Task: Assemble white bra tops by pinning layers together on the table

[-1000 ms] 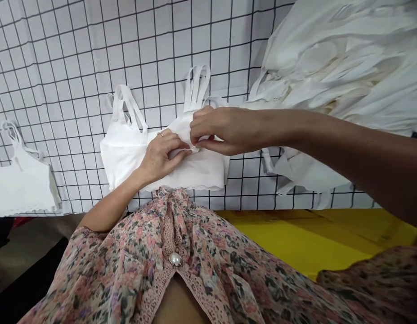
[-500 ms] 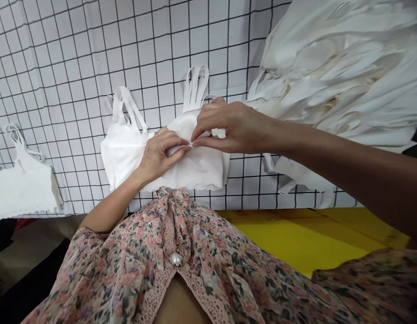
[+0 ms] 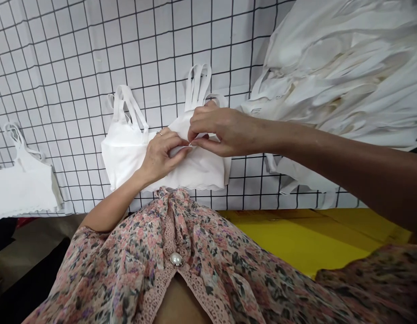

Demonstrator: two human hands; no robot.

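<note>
A white bralette (image 3: 208, 168) with thin shoulder straps lies on the checked tabletop right in front of me, its straps pointing away. My left hand (image 3: 166, 153), with a ring on one finger, rests over its middle and pinches the fabric between thumb and forefinger. From the right, my right hand (image 3: 217, 130) pinches the same spot, fingertips touching those of my left. Something small and white shows between the fingertips; whether it is a fold, a thread or a trim cannot be made out.
A large heap of white garments (image 3: 346, 81) covers the right of the table. Another white strappy top (image 3: 24, 184) lies at the far left. The checked table cover (image 3: 150, 40) extends behind. Below the front edge is a yellow surface (image 3: 296, 238).
My right hand has shifted slightly to the left, its fingers more bent over the pinched spot. My left hand keeps its place, and the view has moved a little.
</note>
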